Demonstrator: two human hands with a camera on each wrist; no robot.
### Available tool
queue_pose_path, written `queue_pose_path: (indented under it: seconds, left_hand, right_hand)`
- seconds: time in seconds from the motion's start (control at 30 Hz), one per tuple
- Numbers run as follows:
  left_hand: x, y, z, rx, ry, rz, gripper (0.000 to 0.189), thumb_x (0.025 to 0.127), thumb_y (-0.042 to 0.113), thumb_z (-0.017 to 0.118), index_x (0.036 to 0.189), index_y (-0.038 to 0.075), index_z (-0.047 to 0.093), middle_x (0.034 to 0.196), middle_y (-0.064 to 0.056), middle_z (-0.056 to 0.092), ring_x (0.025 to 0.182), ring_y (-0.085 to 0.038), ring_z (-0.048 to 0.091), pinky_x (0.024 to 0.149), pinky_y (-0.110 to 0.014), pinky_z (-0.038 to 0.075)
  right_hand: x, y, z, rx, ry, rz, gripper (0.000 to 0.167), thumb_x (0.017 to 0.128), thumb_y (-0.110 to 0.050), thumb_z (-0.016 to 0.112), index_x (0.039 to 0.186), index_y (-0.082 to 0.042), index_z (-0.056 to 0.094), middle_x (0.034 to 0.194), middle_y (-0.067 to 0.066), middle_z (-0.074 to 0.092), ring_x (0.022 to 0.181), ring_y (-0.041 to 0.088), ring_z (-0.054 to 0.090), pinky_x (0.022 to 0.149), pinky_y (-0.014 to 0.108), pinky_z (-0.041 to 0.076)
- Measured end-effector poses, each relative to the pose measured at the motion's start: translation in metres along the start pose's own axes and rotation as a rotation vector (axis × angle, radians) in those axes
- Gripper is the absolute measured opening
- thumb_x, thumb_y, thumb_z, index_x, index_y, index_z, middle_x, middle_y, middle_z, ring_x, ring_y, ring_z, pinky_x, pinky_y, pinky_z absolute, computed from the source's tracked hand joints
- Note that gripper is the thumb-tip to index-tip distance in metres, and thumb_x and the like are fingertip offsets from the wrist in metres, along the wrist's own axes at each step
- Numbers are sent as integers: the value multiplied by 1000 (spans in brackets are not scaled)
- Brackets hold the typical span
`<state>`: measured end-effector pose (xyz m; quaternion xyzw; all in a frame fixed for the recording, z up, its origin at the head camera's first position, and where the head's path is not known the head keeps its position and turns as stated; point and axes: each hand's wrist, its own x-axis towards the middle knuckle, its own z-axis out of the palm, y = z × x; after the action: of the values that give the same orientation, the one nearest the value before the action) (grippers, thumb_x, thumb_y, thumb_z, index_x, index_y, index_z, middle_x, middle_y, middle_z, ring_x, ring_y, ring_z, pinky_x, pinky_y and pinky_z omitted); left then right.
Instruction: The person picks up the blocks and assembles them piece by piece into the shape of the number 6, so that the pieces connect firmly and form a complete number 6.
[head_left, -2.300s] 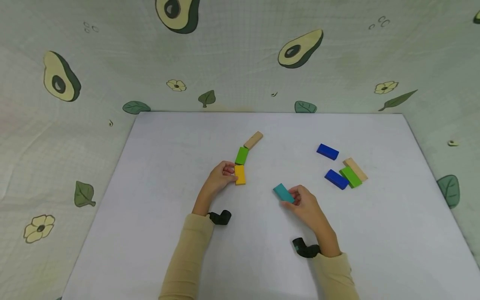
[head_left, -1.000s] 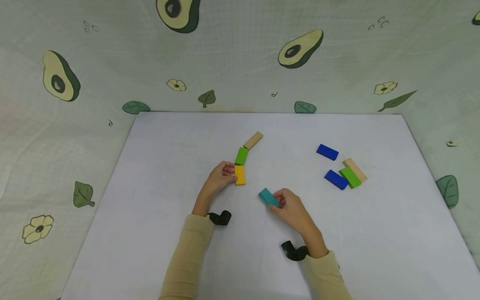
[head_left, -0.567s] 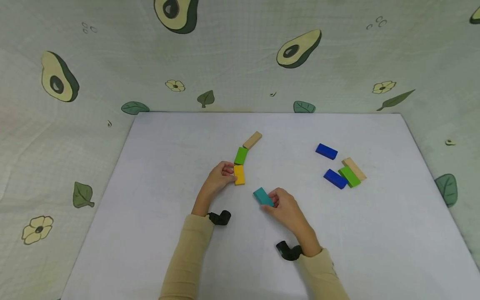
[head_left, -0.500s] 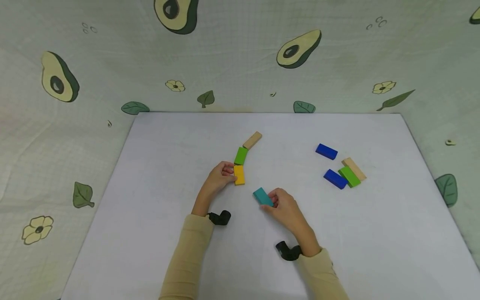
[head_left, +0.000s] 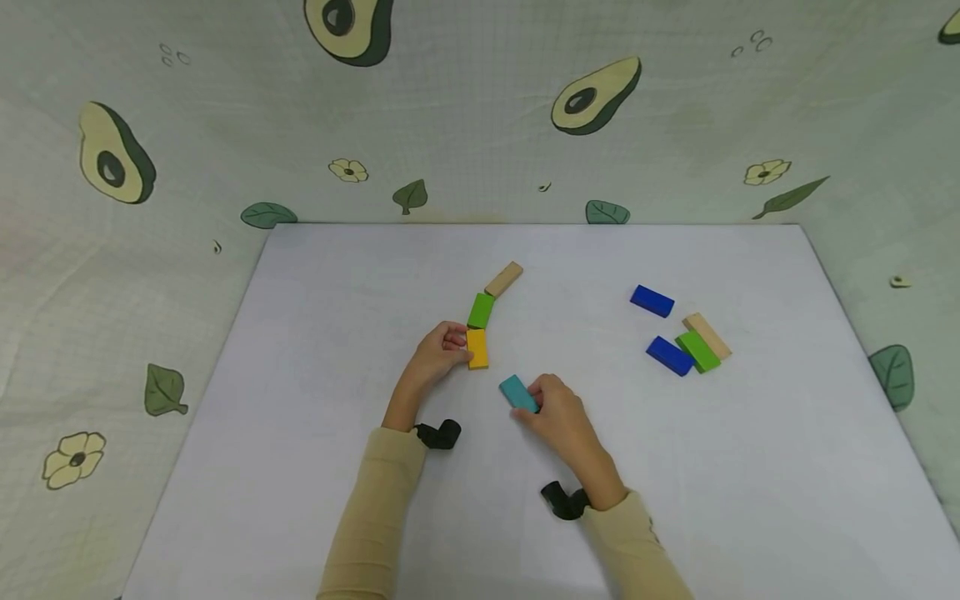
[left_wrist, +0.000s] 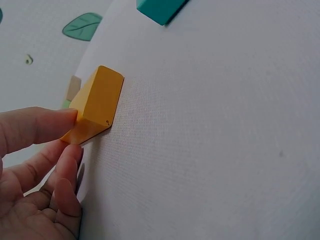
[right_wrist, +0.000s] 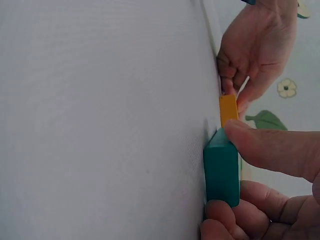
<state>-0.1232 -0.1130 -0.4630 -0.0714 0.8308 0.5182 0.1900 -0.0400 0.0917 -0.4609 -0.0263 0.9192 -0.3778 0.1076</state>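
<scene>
My left hand (head_left: 437, 352) pinches a yellow block (head_left: 477, 349) between thumb and fingers. That block lies at the near end of a curved row, its far end at a green block (head_left: 481, 310), beyond which a natural wood block (head_left: 503, 279) slants right. To the right, my right hand (head_left: 557, 414) grips a teal block (head_left: 519, 393) by its near end, thumb on one side and fingers on the other. A small gap separates the teal block from the yellow one. In the right wrist view the teal block (right_wrist: 222, 172) looks to be at the table surface.
At the right of the white table (head_left: 315, 350) lies a loose group: a blue block (head_left: 652, 301), another blue block (head_left: 670, 356), a green block (head_left: 697, 352) and a wood block (head_left: 707, 335), the last three touching or nearly so. A cloth with avocado prints (head_left: 597, 96) hangs behind the table.
My right hand has moved left with the teal block, bringing it nearer the yellow block. My left hand stays on the yellow block, and the other blocks keep their places.
</scene>
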Motion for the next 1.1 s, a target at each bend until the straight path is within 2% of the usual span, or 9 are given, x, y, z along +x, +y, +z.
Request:
queue_pose_path:
  seconds: [0.23, 0.57, 0.77, 1.1]
  left_hand:
    - [0, -1, 0, 3, -1, 13, 42, 82, 7, 65, 121, 6, 52, 101, -9, 54, 89, -19, 51, 78, -25, 43]
    - [2, -1, 0, -4, -4, 32, 42, 81, 6, 65, 121, 6, 52, 102, -10, 55, 89, -19, 51, 79, -25, 43]
    - [1, 0, 1, 0, -7, 36, 43, 81, 7, 66, 122, 6, 52, 102, -10, 55, 90, -19, 52, 80, -26, 43]
    - [-1, 1, -1, 10, -6, 23, 42, 82, 7, 65, 122, 6, 52, 103, -11, 55, 92, -20, 52, 83, -28, 44]
  right_hand:
    - [5, -5, 10, 93, 7, -38, 15, 82, -11, 69, 77, -4, 57, 60, 1, 49, 56, 10, 43, 49, 19, 35]
    - [15, -18, 18, 75, -15, -93, 10, 85, -8, 65, 79, -5, 58, 63, 0, 51, 57, 10, 44, 51, 19, 36]
    - [21, -19, 20, 126, -44, -54, 7, 88, -9, 62, 84, -4, 59, 65, 2, 54, 57, 10, 45, 51, 20, 37]
    - [26, -14, 21, 243, -99, 18, 8, 89, -12, 61, 86, -5, 59, 59, 1, 53, 48, 10, 49, 45, 22, 40]
